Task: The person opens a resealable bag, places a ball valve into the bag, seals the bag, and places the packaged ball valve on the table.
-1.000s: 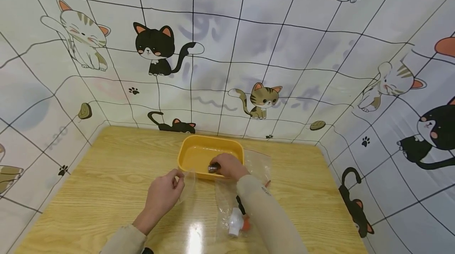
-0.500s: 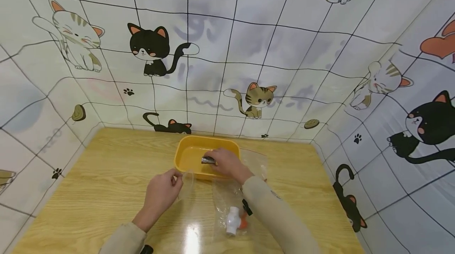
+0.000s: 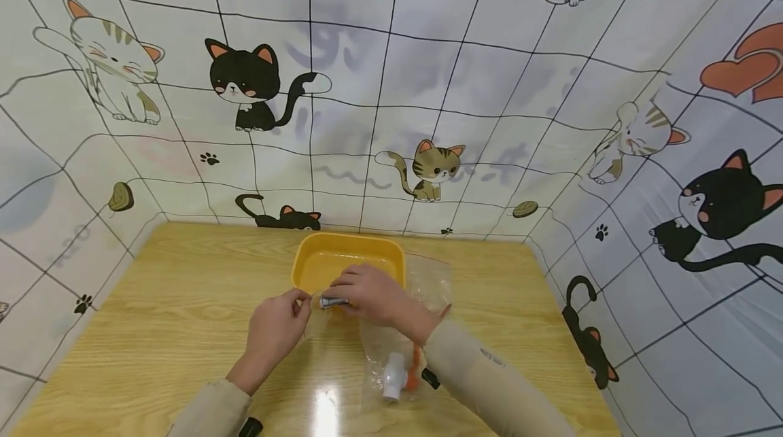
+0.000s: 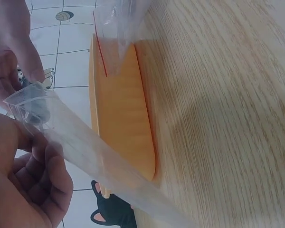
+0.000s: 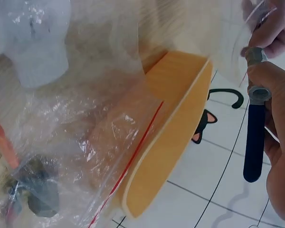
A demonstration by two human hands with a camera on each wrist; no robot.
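Note:
My right hand grips a metal ball valve, whose dark blue lever handle shows in the right wrist view. Between its thumb and fingers, my left hand pinches the upper edge of a clear plastic bag. The valve's metal end meets the bag's mouth close to the left fingers, and plastic overlaps it in the left wrist view; I cannot tell how far inside it is. Both hands are above the near side of a yellow tray.
Right of centre on the wooden table, another clear bag holds a white plastic valve with an orange handle. A red-edged zip bag lies beside the tray. Cat-patterned walls enclose the back and sides.
My right hand has brought the metal valve from over the tray leftward and nearer, to the bag's mouth. The left hand keeps its pinch on the bag. The head view has shifted slightly right.

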